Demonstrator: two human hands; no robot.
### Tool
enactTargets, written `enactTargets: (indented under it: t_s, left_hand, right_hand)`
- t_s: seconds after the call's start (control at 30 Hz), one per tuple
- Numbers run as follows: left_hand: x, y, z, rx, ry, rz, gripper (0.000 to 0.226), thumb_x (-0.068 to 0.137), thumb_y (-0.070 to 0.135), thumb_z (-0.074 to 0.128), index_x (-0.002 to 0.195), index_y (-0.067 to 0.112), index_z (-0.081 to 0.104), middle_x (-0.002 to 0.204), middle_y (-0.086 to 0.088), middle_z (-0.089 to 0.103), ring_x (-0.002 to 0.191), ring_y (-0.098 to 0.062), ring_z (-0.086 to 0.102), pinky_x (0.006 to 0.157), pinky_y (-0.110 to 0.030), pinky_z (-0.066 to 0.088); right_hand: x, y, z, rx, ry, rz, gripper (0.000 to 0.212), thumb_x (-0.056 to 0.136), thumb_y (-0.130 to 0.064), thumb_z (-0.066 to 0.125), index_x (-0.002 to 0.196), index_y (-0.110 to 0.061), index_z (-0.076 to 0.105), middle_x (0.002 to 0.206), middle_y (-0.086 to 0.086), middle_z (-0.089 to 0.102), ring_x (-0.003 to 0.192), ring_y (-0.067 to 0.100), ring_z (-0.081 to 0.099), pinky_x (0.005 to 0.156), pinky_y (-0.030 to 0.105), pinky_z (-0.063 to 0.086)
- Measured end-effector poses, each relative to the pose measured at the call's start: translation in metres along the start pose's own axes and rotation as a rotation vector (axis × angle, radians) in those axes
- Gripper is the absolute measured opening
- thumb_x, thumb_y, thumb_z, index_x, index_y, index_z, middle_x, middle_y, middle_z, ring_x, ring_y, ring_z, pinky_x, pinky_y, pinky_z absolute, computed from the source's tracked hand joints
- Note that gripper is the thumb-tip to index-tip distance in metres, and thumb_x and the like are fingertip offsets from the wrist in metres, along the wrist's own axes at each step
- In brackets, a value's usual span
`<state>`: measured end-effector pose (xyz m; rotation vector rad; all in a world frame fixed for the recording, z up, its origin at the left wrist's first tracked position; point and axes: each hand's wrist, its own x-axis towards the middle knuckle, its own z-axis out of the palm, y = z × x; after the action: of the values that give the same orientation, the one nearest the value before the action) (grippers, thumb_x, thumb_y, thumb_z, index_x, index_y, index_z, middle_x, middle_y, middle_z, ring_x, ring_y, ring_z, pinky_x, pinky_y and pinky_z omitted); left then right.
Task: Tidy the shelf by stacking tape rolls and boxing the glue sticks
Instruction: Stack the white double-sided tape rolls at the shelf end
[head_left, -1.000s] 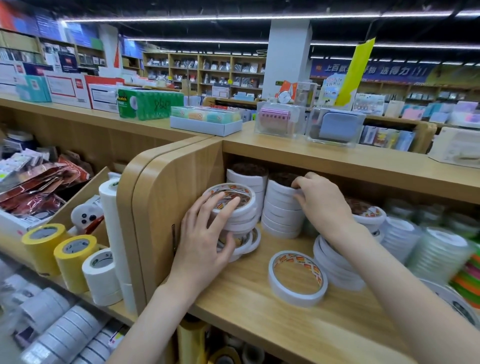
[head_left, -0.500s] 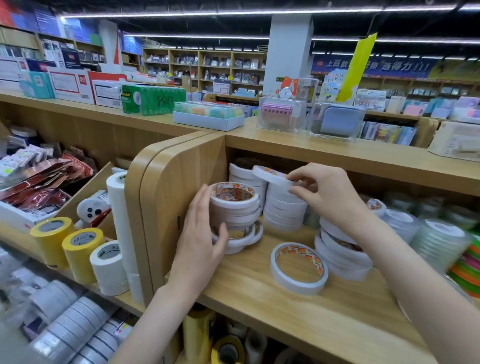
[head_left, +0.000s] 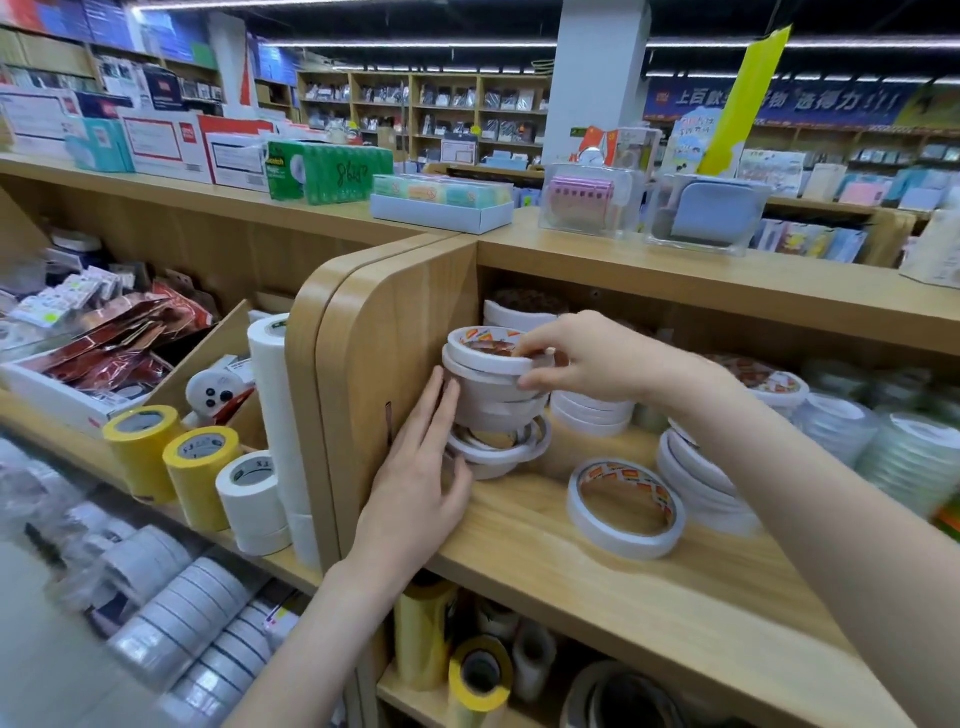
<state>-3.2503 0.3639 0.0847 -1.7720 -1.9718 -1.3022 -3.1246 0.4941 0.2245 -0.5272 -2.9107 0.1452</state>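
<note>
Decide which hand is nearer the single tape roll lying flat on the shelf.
Left. The left hand steadies the stack beside the lone tape roll; the right hand is higher, gripping the stack's top roll.

The green box (head_left: 328, 171) on the upper shelf carries the brand "Scotch" in its corner and a handwritten number on its side (it looks like "9648", upside down, not certain); the blue banner (head_left: 779, 101) at the back bears large Chinese characters, among them "上百款"; labels on the yellow tape rolls (head_left: 200, 462) are too small to read.
</note>
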Motion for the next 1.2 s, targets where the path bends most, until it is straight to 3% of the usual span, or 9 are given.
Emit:
enactTargets:
  t_s: [0.1,0.2,0.3,0.43,0.57,0.7,0.83,0.97,1.2]
  left_hand:
    - [0.000,-0.001,0.000,-0.014,-0.013,-0.009,0.067,0.091,0.012,0.053,0.148,0.021,0.017,0.154,0.013,0.007,0.121,0.028,0.007,0.093,0.009,0.009]
    - [0.000,-0.002,0.001,-0.006,-0.007,0.002,0.062,0.090,0.010,0.053,0.146,0.014,0.026,0.153,0.008,0.019,0.126,0.015,0.015,0.095,0.008,0.010]
    - [-0.001,-0.004,0.002,-0.017,0.002,0.000,0.061,0.089,0.009,0.054,0.145,0.013,0.028,0.149,0.004,0.029,0.130,0.007,0.022,0.102,0.003,0.012]
    - [-0.001,-0.004,0.002,-0.025,0.011,-0.007,0.061,0.089,0.008,0.055,0.144,0.012,0.030,0.146,0.001,0.036,0.132,-0.001,0.029,0.106,-0.002,0.015]
    - [-0.002,-0.004,0.002,-0.030,0.009,-0.013,0.060,0.088,0.006,0.054,0.143,0.011,0.031,0.145,-0.001,0.037,0.132,-0.002,0.030,0.106,-0.003,0.014]
    - [-0.001,-0.004,0.002,-0.033,0.004,-0.039,0.059,0.090,0.009,0.052,0.144,0.012,0.030,0.147,0.002,0.034,0.133,-0.001,0.027,0.106,-0.002,0.012]
    - [0.000,-0.005,0.003,-0.028,0.003,-0.045,0.059,0.090,0.011,0.053,0.144,0.013,0.030,0.148,0.003,0.033,0.136,-0.004,0.028,0.110,-0.016,0.019]
    - [0.001,-0.003,0.001,-0.040,-0.005,-0.046,0.058,0.090,0.012,0.052,0.144,0.015,0.031,0.149,0.004,0.031,0.136,-0.004,0.026,0.111,-0.017,0.018]
    - [0.002,-0.003,0.000,-0.031,-0.032,-0.015,0.064,0.090,0.018,0.057,0.146,0.017,0.026,0.151,0.007,0.023,0.139,-0.003,0.017,0.111,-0.014,0.011]
  right_hand:
    - [0.005,0.005,-0.007,0.099,-0.059,0.019,0.011,0.086,-0.026,0.062,0.090,-0.016,0.066,0.083,-0.004,0.061,0.071,-0.001,0.050,0.064,0.014,0.037]
    - [0.006,0.007,-0.011,0.191,-0.111,0.053,0.006,0.085,-0.026,0.064,0.086,-0.020,0.066,0.077,-0.010,0.060,0.065,-0.006,0.053,0.061,0.012,0.040]
    - [0.004,0.007,-0.008,0.178,-0.176,0.089,0.011,0.082,-0.028,0.068,0.086,-0.025,0.059,0.085,-0.013,0.059,0.080,0.008,0.059,0.068,0.025,0.049]
    - [0.007,0.003,0.008,-0.060,-0.119,0.083,0.026,0.074,-0.025,0.075,0.079,-0.004,0.059,0.075,0.004,0.054,0.073,0.020,0.051,0.068,0.036,0.042]
    - [0.007,0.003,0.013,-0.044,-0.094,0.069,0.025,0.072,-0.023,0.076,0.065,-0.011,0.056,0.060,-0.003,0.045,0.056,0.012,0.040,0.055,0.027,0.032]
    - [0.002,0.010,0.001,0.073,-0.037,0.099,0.027,0.072,-0.021,0.077,0.058,-0.016,0.054,0.056,-0.007,0.049,0.051,0.004,0.047,0.050,0.013,0.033]
    - [-0.004,0.017,-0.009,0.157,-0.043,0.164,0.019,0.072,-0.021,0.077,0.073,-0.007,0.065,0.062,-0.006,0.061,0.053,-0.006,0.057,0.052,0.006,0.042]
    - [-0.018,0.017,-0.021,0.140,-0.032,0.197,0.018,0.072,-0.021,0.077,0.076,-0.007,0.067,0.063,-0.006,0.063,0.054,-0.005,0.057,0.052,0.006,0.041]
    - [-0.080,0.010,-0.036,0.098,-0.014,0.165,0.019,0.069,-0.027,0.078,0.067,-0.012,0.066,0.061,0.001,0.063,0.057,0.009,0.055,0.061,0.025,0.044]
